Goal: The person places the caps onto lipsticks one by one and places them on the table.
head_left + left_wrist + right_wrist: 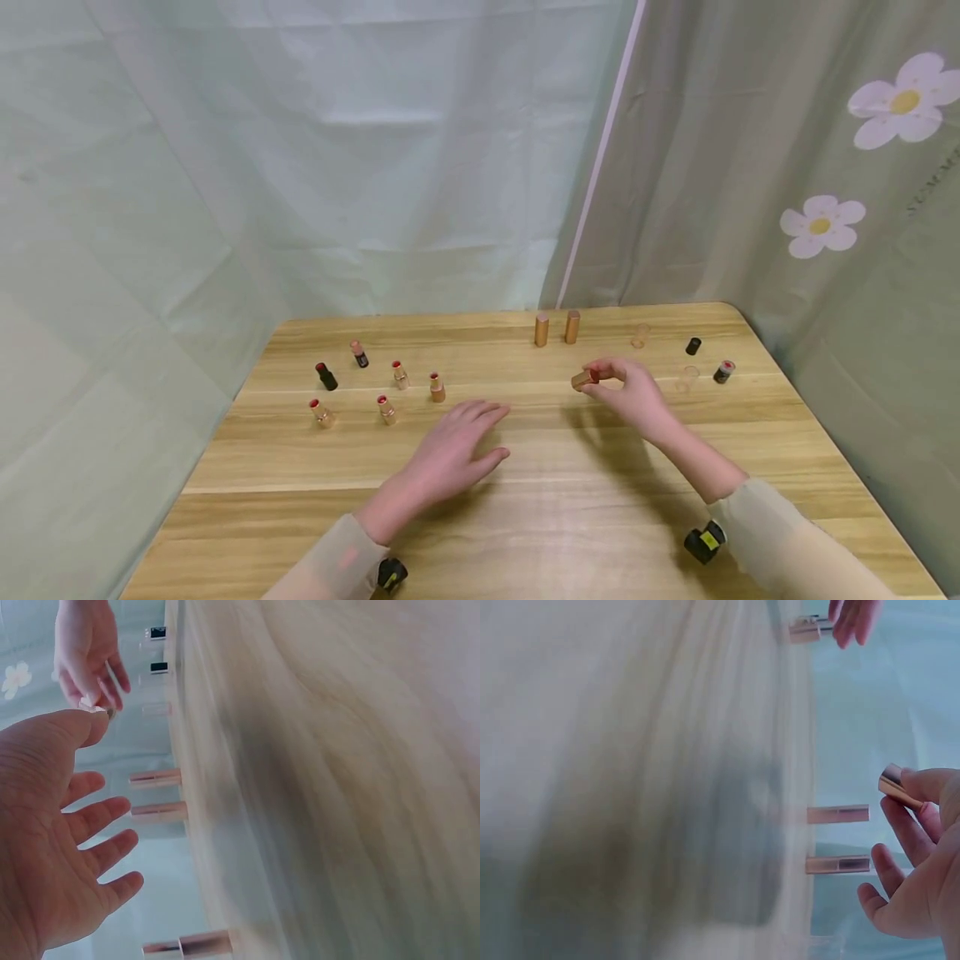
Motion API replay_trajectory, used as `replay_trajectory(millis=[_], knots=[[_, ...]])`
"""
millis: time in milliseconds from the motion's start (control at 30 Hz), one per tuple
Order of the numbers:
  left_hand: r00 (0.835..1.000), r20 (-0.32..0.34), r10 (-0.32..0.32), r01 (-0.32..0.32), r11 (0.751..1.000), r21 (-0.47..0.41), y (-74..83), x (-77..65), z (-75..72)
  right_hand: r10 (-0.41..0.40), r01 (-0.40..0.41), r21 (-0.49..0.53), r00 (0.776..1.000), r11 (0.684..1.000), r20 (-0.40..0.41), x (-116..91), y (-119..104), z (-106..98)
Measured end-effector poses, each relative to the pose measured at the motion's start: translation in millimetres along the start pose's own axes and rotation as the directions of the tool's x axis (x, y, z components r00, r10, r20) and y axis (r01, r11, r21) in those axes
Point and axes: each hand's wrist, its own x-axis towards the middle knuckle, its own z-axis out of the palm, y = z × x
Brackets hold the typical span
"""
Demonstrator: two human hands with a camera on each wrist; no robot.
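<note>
My right hand (637, 402) pinches a rose-gold lipstick cap (581, 381) between thumb and fingers, above the table. In the right wrist view the cap (892, 780) tilts in the fingertips while the other fingers are loosely bent. My left hand (457, 450) hovers palm down with its fingers spread and holds nothing; in the left wrist view its palm (52, 847) is bare. Just beyond the left fingers stands an uncapped gold lipstick (437, 388). Further left are several more uncapped lipsticks, among them a gold one (387, 410) and a black one (327, 377).
Two rose-gold caps (542, 331) stand upright at the table's back. To the right are two clear caps (641, 337), a small black cap (693, 346) and a dark piece with a reddish top (723, 372). Curtains (450, 167) hang behind the wooden table (247, 467).
</note>
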Motion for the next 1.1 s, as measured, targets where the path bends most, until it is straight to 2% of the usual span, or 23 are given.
replay_trajectory(millis=[167, 367, 533, 700, 800, 900, 1100], knots=[[1.000, -0.025, -0.012, 0.012, 1.000, -0.011, -6.2, -9.9, -2.7, 0.054, -0.055, 0.158, 0.999, 0.986, 0.009, -18.2, 4.9, 4.7], [0.997, -0.071, -0.025, 0.023, 1.000, -0.020, -16.2, -20.3, -9.4, 0.147, -0.146, 0.330, 0.989, 0.933, 0.022, -35.5, 7.3, 9.0], [0.989, -0.121, -0.084, 0.083, 0.996, -0.017, -25.9, -20.5, -29.0, 0.195, -0.192, 0.411, 0.980, 0.891, 0.035, -42.1, 9.2, 9.9], [0.975, -0.172, -0.141, 0.142, 0.990, -0.004, -40.6, -7.8, -54.0, 0.212, -0.209, 0.443, 0.976, 0.872, 0.043, -42.8, 12.0, 10.1], [0.972, -0.155, -0.177, 0.182, 0.983, 0.021, -51.3, 3.8, -64.9, 0.227, -0.221, 0.435, 0.973, 0.873, 0.040, -42.6, 12.3, 9.9], [0.974, -0.100, -0.206, 0.212, 0.976, 0.055, -62.3, 15.2, -70.3, 0.232, -0.230, 0.417, 0.972, 0.880, 0.045, -42.6, 11.9, 9.8], [0.974, 0.043, -0.223, 0.215, 0.965, 0.148, -79.4, 34.2, -67.9, 0.224, -0.230, 0.405, 0.973, 0.885, 0.063, -43.5, 12.7, 12.3]])
